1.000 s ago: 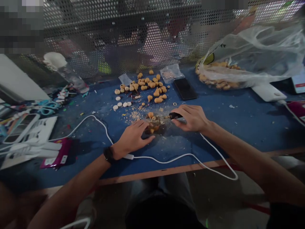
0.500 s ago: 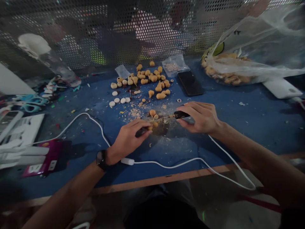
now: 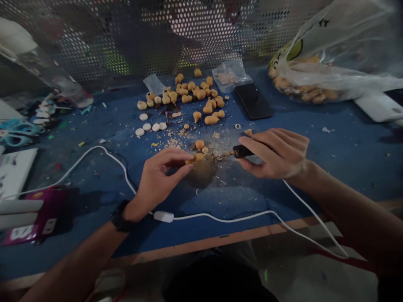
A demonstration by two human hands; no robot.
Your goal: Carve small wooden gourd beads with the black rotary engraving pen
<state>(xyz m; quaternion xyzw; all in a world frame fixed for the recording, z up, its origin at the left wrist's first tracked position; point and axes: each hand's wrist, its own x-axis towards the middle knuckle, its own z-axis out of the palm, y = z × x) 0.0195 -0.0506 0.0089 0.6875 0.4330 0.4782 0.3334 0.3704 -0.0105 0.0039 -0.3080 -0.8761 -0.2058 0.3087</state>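
My left hand (image 3: 163, 172) pinches a small tan bottle gourd (image 3: 199, 157) between thumb and fingertips, low over the table. My right hand (image 3: 273, 153) is closed round the black handle of a soldering iron (image 3: 241, 151); its brownish metal shaft points left toward the gourd. A gap shows between the tip and the gourd, though whether they touch I cannot tell. A round gourd piece (image 3: 199, 144) and a small cut ring (image 3: 205, 150) lie just behind the held gourd. Pale crumbs (image 3: 173, 140) are scattered beyond my left fingers.
Several small gourds (image 3: 200, 93) are heaped at the back, with white discs (image 3: 146, 126) nearby. A black phone (image 3: 253, 102) and a clear bag of gourds (image 3: 310, 86) stand right. A white cord with a switch (image 3: 163, 216) crosses the front; blue scissors (image 3: 19, 131) lie left.
The soldering iron has drawn slightly right, away from the held gourd. My left hand has shifted left and its fingers look straighter. The whole view has moved a little.
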